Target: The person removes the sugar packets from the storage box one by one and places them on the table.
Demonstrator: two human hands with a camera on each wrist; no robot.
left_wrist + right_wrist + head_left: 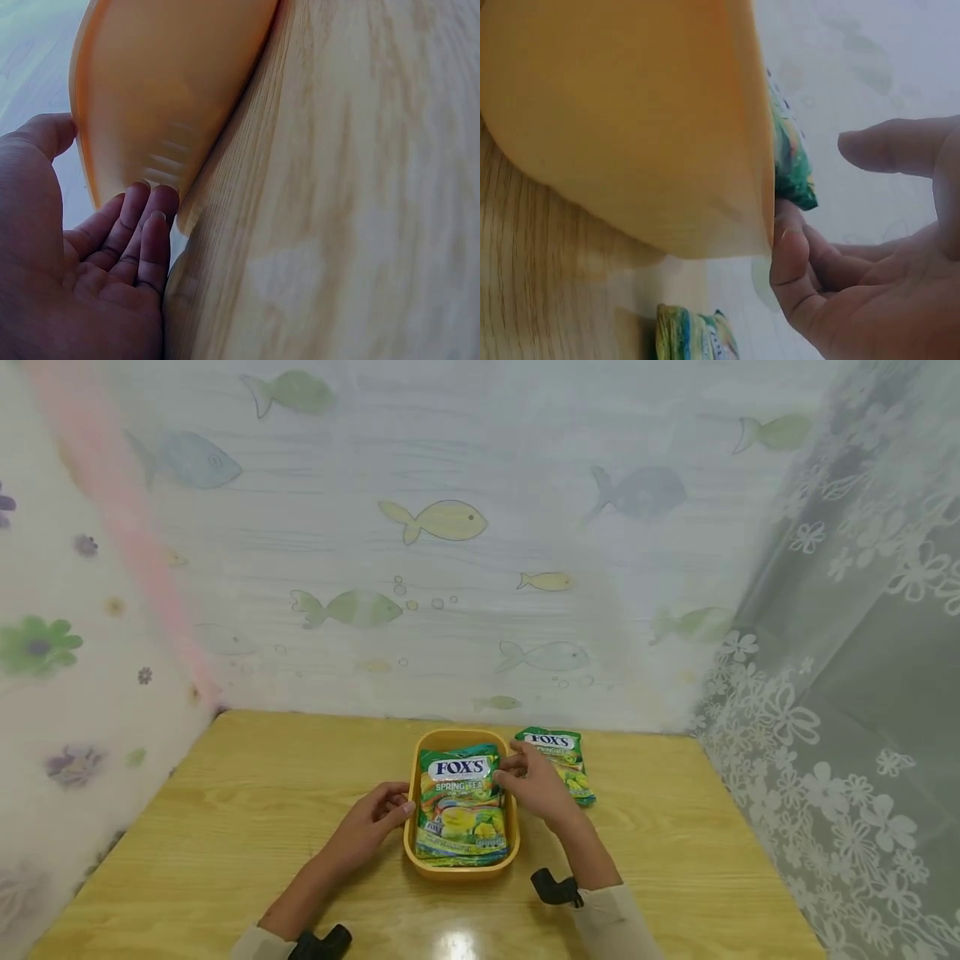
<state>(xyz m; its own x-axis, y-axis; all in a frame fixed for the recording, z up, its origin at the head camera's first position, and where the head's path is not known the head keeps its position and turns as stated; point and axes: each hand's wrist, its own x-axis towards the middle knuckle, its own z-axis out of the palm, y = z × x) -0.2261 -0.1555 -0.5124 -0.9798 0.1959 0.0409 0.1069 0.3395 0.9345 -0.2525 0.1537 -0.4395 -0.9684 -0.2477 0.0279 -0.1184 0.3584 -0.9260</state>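
A yellow plastic basket (462, 873) stands on the table, holding stacked green Fox's Spring Tea candy bags (457, 814). At its left side, my left hand (367, 827) touches the basket; in the left wrist view the thumb (56, 133) meets the rim and the fingertips lie by the outer wall. My right hand (542, 789) is at the right rim. In the right wrist view its fingers (791, 259) touch the rim below a bag's corner (799, 180), while the thumb stands apart. Nothing is pinched by either hand.
Another Fox's candy bag (573, 770) lies on the table behind my right hand. The wooden table (285, 760) reaches back to a fish-patterned curtain (337, 668). A sheer flowered curtain (847, 793) hangs along the right edge.
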